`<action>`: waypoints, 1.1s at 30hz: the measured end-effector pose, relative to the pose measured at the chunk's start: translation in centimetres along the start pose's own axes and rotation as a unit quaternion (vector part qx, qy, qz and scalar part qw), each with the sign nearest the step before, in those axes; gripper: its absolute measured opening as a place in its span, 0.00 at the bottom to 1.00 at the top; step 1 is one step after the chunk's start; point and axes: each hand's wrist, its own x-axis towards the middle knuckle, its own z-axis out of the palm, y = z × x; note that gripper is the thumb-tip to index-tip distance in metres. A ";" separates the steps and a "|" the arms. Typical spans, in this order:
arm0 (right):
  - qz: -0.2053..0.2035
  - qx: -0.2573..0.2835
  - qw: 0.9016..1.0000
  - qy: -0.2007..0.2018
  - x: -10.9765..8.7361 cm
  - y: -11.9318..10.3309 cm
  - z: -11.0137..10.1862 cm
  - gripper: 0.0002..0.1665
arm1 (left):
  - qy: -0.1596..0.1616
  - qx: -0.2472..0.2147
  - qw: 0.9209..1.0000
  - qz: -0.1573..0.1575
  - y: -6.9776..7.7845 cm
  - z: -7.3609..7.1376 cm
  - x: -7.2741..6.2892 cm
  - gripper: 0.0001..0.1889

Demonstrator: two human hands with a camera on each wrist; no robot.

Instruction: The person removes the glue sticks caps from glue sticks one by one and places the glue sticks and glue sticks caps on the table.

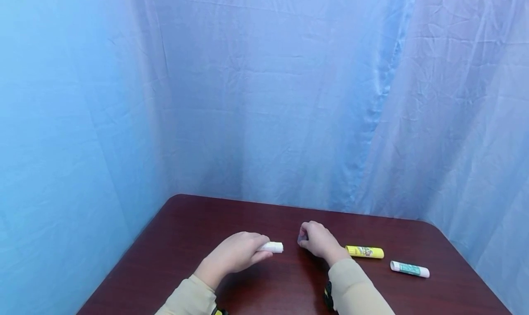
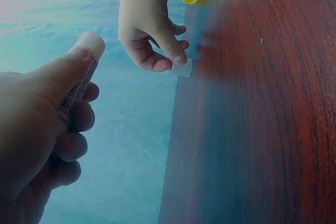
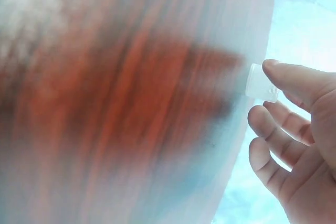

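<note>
My left hand [image 1: 239, 254] grips a white glue stick [image 1: 272, 247] whose bare end points right. In the left wrist view the thumb lies along this glue stick [image 2: 79, 85], with printed text and a barcode on its side. My right hand [image 1: 317, 239] pinches a small translucent white cap [image 3: 261, 83] between thumb and fingers, just above the table. In the right wrist view the other fingers are loosely bent, apart from the cap. A gap separates the cap from the glue stick.
A yellow glue stick [image 1: 364, 252] lies on the dark red-brown table [image 1: 198, 218], close to the right wrist. Further right lies a white and green glue stick [image 1: 409, 269]. Blue curtains [image 1: 264, 99] hang behind and beside the table.
</note>
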 end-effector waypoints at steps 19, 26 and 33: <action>-0.051 0.042 0.994 0.086 -1.6 -2.0 -3.0 0.12 | 0.139 0.088 0.986 0.041 0.0 -0.3 -0.2 0.14; -0.075 0.095 0.987 0.104 -3.7 -2.3 -4.3 0.12 | 0.138 0.085 0.986 0.043 0.0 -0.4 -0.2 0.13; -0.098 0.125 0.979 0.126 -6.2 -2.4 -5.4 0.13 | 0.142 0.087 0.985 0.052 0.2 -0.7 -0.3 0.12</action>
